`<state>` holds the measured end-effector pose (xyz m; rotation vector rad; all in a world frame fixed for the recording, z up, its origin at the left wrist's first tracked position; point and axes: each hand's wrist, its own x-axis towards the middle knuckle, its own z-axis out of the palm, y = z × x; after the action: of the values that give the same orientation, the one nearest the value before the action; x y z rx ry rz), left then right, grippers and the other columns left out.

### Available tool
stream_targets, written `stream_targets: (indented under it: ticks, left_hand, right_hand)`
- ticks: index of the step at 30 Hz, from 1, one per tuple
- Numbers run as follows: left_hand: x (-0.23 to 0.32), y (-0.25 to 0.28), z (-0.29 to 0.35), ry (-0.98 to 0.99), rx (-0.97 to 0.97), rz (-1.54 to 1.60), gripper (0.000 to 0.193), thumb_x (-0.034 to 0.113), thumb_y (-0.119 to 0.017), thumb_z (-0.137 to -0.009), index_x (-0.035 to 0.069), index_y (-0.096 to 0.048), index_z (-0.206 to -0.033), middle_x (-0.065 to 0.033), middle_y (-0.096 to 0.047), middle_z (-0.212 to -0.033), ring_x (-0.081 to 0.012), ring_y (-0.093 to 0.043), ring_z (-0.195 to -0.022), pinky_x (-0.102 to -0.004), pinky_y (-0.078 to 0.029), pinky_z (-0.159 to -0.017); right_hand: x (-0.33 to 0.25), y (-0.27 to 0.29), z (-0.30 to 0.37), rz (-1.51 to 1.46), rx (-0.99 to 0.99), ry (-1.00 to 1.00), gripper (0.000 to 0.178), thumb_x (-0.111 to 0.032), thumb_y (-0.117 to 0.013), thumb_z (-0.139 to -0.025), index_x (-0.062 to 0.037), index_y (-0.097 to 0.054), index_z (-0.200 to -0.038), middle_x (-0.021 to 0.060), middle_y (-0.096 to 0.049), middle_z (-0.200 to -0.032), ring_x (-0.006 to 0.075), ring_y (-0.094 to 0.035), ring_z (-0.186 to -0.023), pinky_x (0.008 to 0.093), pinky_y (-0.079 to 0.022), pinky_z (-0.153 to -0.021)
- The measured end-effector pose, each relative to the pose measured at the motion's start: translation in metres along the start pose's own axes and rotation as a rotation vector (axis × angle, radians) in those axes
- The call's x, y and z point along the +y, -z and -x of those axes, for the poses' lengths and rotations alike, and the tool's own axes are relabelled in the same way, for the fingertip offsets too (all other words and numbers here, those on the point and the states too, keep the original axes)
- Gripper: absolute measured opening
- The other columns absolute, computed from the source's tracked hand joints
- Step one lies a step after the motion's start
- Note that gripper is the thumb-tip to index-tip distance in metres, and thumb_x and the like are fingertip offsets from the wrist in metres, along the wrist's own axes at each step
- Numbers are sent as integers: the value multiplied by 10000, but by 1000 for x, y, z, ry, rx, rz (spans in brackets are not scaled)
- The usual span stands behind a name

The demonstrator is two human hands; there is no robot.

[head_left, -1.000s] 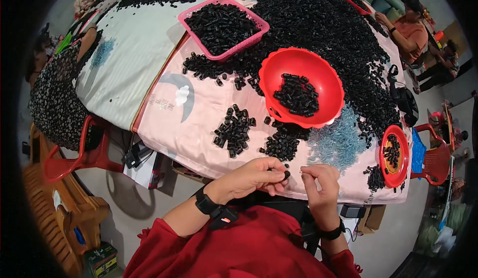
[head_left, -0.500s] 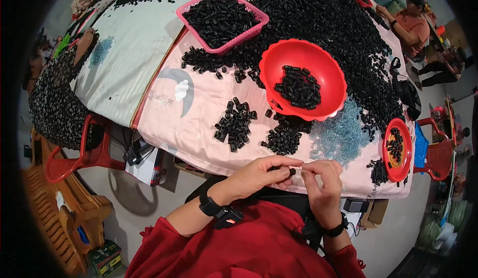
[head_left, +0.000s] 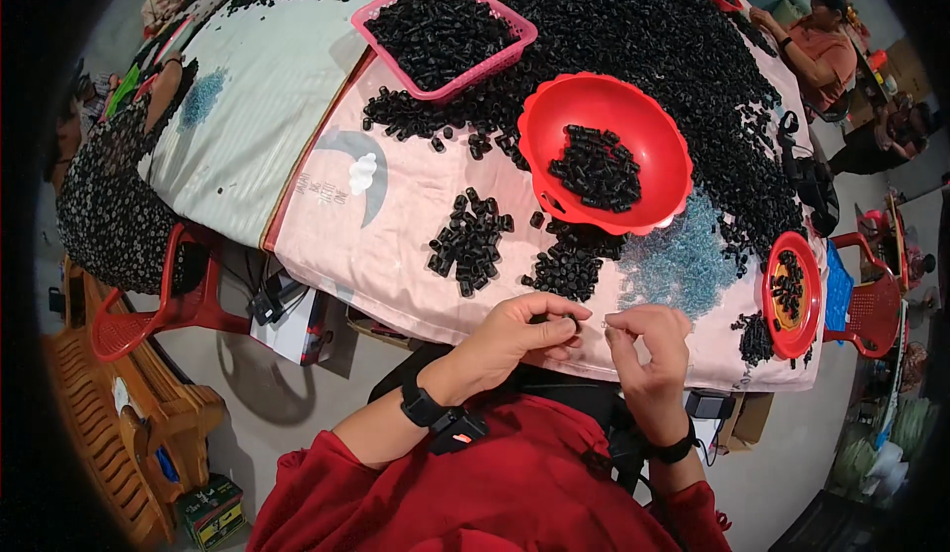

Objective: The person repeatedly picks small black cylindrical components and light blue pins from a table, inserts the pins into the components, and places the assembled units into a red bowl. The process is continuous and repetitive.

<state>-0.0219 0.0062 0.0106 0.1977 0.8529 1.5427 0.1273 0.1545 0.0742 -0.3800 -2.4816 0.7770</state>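
Note:
My left hand (head_left: pixel 515 339) is closed round a small black cylindrical piece (head_left: pixel 540 320), partly hidden by the fingers, at the table's near edge. To its right, my right hand (head_left: pixel 648 349) pinches a tiny clear piece (head_left: pixel 605 324) between thumb and fingertips. A small gap separates the two hands. Just beyond them lie a heap of short black cylinders (head_left: pixel 562 273) and a spread pile of tiny bluish clear pieces (head_left: pixel 678 265). A looser group of black cylinders (head_left: pixel 467 245) lies farther left.
A red scalloped bowl (head_left: pixel 658 137) holding black pieces stands beyond my hands. Behind it are a full pink basket (head_left: pixel 435 94) and a large black heap (head_left: pixel 633 28). A red oval tray (head_left: pixel 813 295) sits at right, near a red chair (head_left: pixel 871 315). Other people sit around the table.
My hands have drawn apart; the fingertips were together at the black piece before. The right hand has shifted slightly right, with the tiny clear piece now visible in its pinch.

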Motion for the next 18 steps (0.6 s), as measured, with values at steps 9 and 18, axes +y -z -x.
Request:
stream_targets:
  ticks: [9, 18]
  left_hand:
    - [-6, 3, -3, -21, -20, 4, 296, 147, -722, -1036, 10, -684, -1296, -69, -751, -1062, -121, -732, -939, -234, -590, -735]
    - [-12, 3, -2, -57, 0, -106, 269, 126, -712, -1039, 1, -676, -1274, -87, -753, -1061, -140, -740, -929, -255, -599, -741]
  right_hand:
    - [0, -7, -1, -34, -19, 7, 184, -9, -792, -859, -89, -723, -1010, 31, -713, -929, 222, -674, -871, 391, -374, -918]
    - [1, -6, 0, -27, -65, -11, 150, -18, -780, -857, -85, -728, -981, 41, -726, -928, 224, -691, -897, 411, -370, -930]
